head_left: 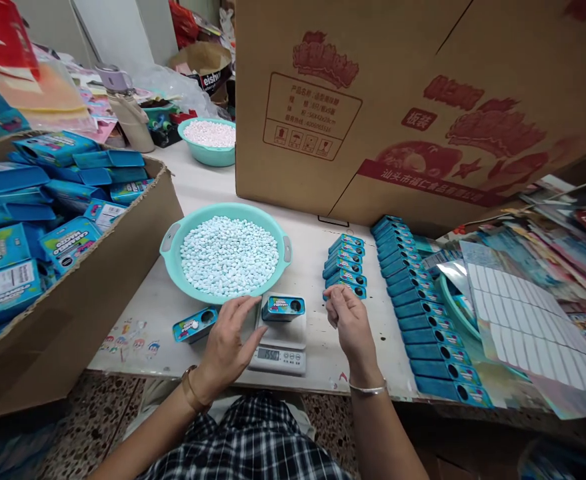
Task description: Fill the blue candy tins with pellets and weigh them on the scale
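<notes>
A small blue candy tin point(283, 307) with a dark round hole in its top stands on a white digital scale point(279, 360). My left hand point(229, 337) is open beside it, thumb and fingers spread, holding nothing. Left of that hand lies another blue tin point(193, 325), tilted, with a few white candies on its top. My right hand point(347, 320) is closed in a pinch right of the scale; whatever it may hold is hidden. Just beyond it stands a short row of blue tins point(345, 257). A turquoise basin point(170, 257) of pale blue candies sits behind the scale.
An open carton point(117, 267) heaped with blue tins fills the left side. One large cardboard box point(313, 167) blocks the back. A long row of tins point(423, 320) lines the right, beside label sheets point(527, 327). Farther back stand a second basin point(213, 157) and a flask point(127, 113).
</notes>
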`<state>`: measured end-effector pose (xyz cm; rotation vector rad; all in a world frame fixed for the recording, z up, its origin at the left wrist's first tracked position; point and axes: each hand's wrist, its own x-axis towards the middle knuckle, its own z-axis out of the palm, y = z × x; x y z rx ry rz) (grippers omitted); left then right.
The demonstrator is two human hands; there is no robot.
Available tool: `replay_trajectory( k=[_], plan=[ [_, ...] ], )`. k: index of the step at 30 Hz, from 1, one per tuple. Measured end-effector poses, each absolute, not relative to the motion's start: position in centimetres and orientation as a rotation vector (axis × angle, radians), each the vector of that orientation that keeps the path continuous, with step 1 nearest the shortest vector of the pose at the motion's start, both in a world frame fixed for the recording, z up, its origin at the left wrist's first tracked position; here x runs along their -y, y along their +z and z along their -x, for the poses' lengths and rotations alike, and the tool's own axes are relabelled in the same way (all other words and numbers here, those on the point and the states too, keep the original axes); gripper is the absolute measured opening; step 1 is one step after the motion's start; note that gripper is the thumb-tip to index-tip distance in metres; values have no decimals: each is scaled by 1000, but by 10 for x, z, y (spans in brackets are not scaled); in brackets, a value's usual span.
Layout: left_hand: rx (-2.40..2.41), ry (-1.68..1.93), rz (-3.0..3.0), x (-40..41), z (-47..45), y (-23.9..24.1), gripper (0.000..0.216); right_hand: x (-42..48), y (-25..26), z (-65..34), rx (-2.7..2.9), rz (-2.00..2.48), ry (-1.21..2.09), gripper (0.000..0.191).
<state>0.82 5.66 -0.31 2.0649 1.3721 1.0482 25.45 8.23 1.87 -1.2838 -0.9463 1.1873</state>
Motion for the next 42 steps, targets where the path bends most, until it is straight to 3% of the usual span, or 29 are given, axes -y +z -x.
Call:
replay_trajectory(
  k=[6,10,14,20,27,34,38,42],
  plan=[
    [-1319,915,-2202,-71,-24,3,49,-73,11,-259,1122,1376,1069,28],
    [-1361,753,-2316,-84,-39,3,54,-75,-5,-255,784,1235,1194,28],
    [-1419,605,-2402,-92,-50,1,38,-78,-22,-251,316,1013,1322,23],
    [-1177,682,-2315,-100,-75,34,31,-89,-34,-257,-70,882,1383,10],
    [-1108,510,-2367,-116,-116,46,25,-104,-34,-262,-91,799,1336,10],
    [-1168,558,-2377,-111,-105,50,31,-106,-33,-253,-228,741,1325,8],
    [-1187,413,-2469,-105,-105,48,39,-106,-32,-248,-99,779,1375,10],
    [-1209,401,-2412,-105,-104,44,34,-104,-33,-248,-99,770,1403,9]
  ],
)
